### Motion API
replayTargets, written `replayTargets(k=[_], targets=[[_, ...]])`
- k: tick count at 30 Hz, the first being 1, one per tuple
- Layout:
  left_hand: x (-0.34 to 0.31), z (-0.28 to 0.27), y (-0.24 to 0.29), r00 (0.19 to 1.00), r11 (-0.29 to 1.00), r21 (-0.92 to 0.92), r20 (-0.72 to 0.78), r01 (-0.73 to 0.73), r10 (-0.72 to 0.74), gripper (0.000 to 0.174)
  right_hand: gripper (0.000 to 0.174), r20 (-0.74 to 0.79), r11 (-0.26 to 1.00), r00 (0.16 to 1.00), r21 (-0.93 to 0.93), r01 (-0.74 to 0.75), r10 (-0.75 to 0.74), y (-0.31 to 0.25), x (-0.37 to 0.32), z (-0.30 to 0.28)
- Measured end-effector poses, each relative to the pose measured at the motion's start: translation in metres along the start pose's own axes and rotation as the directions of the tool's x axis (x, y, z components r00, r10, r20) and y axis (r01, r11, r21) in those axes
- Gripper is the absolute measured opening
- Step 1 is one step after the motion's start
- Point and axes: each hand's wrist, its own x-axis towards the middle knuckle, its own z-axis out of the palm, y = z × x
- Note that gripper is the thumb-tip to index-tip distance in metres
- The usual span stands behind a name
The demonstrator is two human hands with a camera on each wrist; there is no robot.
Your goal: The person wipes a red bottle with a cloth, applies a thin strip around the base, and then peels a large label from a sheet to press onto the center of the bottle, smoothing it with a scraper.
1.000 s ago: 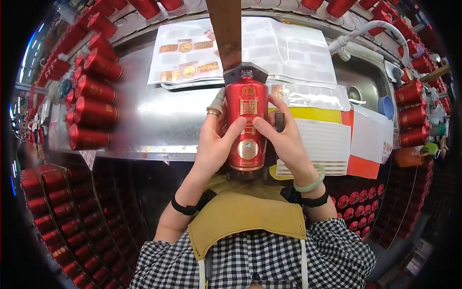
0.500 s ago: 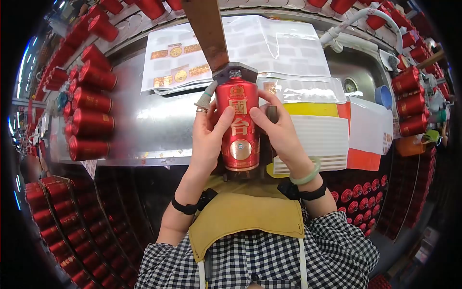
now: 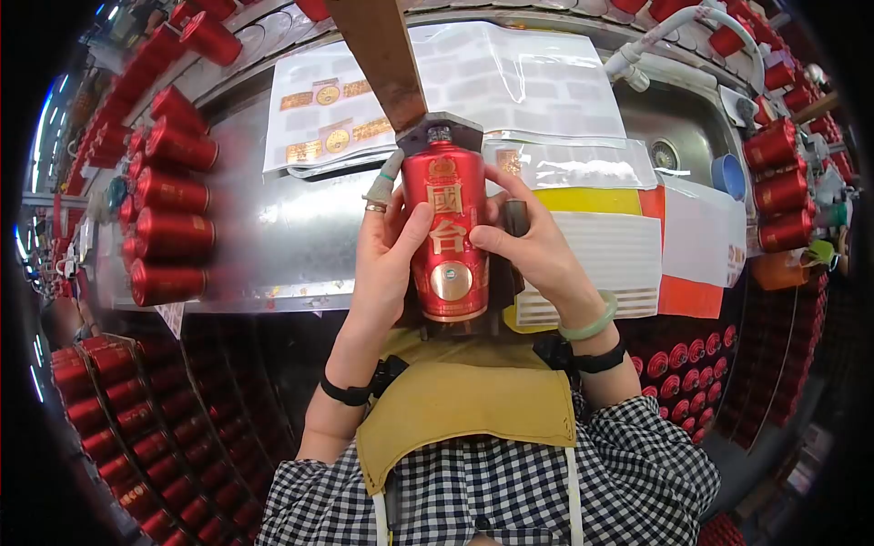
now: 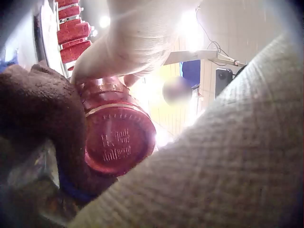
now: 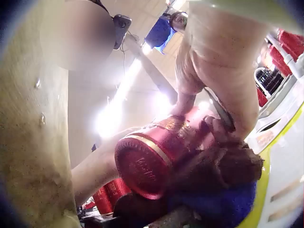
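A red bottle [image 3: 447, 232] with gold characters and a round gold emblem lies with its neck away from the body, against a dark hexagonal plate [image 3: 441, 130]. My left hand [image 3: 381, 259] grips its left side, thumb on the front; that hand wears a finger cot [image 3: 383, 178] and a ring. My right hand [image 3: 544, 250] holds the right side, thumb tip at the front edge. A dark flat piece [image 3: 516, 217] sits between the right thumb and fingers. Both wrist views show the bottle's round embossed base [image 4: 118, 142]. Beneath it is a dark, rough support [image 5: 237, 166].
A wooden bar [image 3: 381, 64] reaches from the plate to the back. Clear-covered label sheets [image 3: 537, 82] lie behind, striped white sheets [image 3: 601, 264] at right. Red bottles [image 3: 175, 191] line the left edge. A steel sink [image 3: 687, 123] with a blue cup [image 3: 727, 176] is at right.
The bottle and hands sit further left in the head view. Both thumbs have moved outward on the bottle's front, uncovering the lower gold character.
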Motion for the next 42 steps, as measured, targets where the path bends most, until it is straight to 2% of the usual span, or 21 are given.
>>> replayTargets(k=[5,8,10,11,13,15,17,19,21,22,23,25,26,28,32,35,36,38,39,41,42], targets=[[0.002,-0.002,-0.002,1.000,1.000,-0.009,0.018,0.002,-0.002,0.063,0.072,0.007,0.999,1.000,-0.029,-0.014,0.014,-0.001,0.002,-0.006],[0.003,-0.007,-0.003,1.000,0.999,-0.030,-0.011,0.013,-0.014,0.058,0.065,-0.095,0.989,0.995,-0.146,0.005,-0.019,0.008,0.006,-0.013],[0.003,-0.006,0.004,0.996,0.988,-0.124,0.009,0.087,-0.087,0.051,0.050,-0.196,0.962,0.945,-0.120,0.243,-0.263,0.009,0.007,-0.013],[0.003,-0.007,0.004,0.996,0.988,-0.126,0.007,0.087,-0.087,0.051,0.050,-0.195,0.963,0.945,-0.122,0.242,-0.262,0.007,0.003,-0.011],[0.006,-0.007,0.005,0.997,0.998,0.005,-0.055,0.062,-0.061,0.046,0.040,-0.201,0.948,0.927,-0.049,0.313,-0.316,-0.014,-0.007,0.007],[0.009,-0.006,0.007,0.997,0.999,0.002,-0.056,0.050,-0.050,0.045,0.032,-0.205,0.946,0.924,-0.105,0.307,-0.323,-0.012,-0.010,0.014],[0.015,-0.007,0.007,0.998,1.000,-0.001,-0.061,0.030,-0.030,0.043,0.031,-0.200,0.860,0.911,-0.448,0.243,-0.361,-0.007,-0.009,0.014],[0.021,-0.011,0.002,0.999,0.995,0.091,-0.025,-0.045,0.048,0.041,0.027,-0.235,0.828,0.888,-0.510,0.234,-0.396,-0.011,-0.002,0.001],[0.022,-0.008,0.006,0.998,0.998,0.042,-0.047,-0.038,0.040,0.041,0.024,-0.243,0.769,0.852,-0.587,0.251,-0.463,-0.021,0.005,-0.010],[0.023,-0.009,0.005,0.997,0.991,0.114,-0.024,-0.071,0.074,0.042,0.023,-0.216,0.814,0.867,-0.500,0.297,-0.449,-0.028,0.005,-0.008],[0.025,-0.010,0.004,0.995,0.978,0.183,0.001,-0.103,0.104,0.043,0.023,-0.212,0.812,0.868,-0.502,0.298,-0.450,-0.030,0.007,-0.007],[0.028,-0.011,0.003,0.995,0.979,0.183,-0.025,-0.092,0.098,0.044,0.026,-0.134,0.773,0.839,-0.485,0.408,-0.527,-0.034,0.011,-0.004],[0.028,-0.010,0.004,0.995,0.981,0.172,-0.023,-0.092,0.097,0.043,0.026,-0.130,0.771,0.840,-0.487,0.409,-0.527,-0.039,0.012,-0.003],[0.029,-0.009,0.005,0.994,0.983,0.159,-0.027,-0.097,0.102,0.041,0.028,-0.012,0.586,0.808,-0.695,0.417,-0.589,-0.054,0.014,0.000],[0.038,-0.008,0.004,0.988,0.968,0.208,-0.042,-0.138,0.150,0.035,0.030,0.047,0.536,0.793,-0.713,0.453,-0.607,-0.070,0.019,0.004],[0.044,-0.012,0.003,0.982,0.952,0.251,-0.026,-0.173,0.186,0.031,0.029,0.070,0.575,0.804,-0.663,0.480,-0.591,-0.067,0.022,0.007],[0.046,-0.013,0.004,0.987,0.966,0.215,-0.040,-0.143,0.155,0.030,0.028,0.019,0.679,0.842,-0.581,0.449,-0.539,-0.060,0.026,0.006],[0.046,-0.014,0.004,0.991,0.978,0.176,-0.057,-0.109,0.121,0.029,0.031,-0.046,0.858,0.935,-0.416,0.302,-0.351,-0.058,0.027,0.006],[0.046,-0.012,0.005,0.988,0.967,0.214,-0.042,-0.138,0.150,0.029,0.031,-0.045,0.857,0.935,-0.417,0.301,-0.351,-0.056,0.030,0.008],[0.048,-0.012,0.005,0.983,0.954,0.251,-0.027,-0.167,0.179,0.028,0.040,-0.074,0.937,0.981,-0.314,0.150,-0.182,-0.046,0.039,0.011],[0.049,-0.014,0.005,0.985,0.953,0.254,-0.015,-0.165,0.174,0.028,0.046,-0.057,0.941,0.986,-0.313,0.130,-0.156,-0.039,0.043,0.010]])
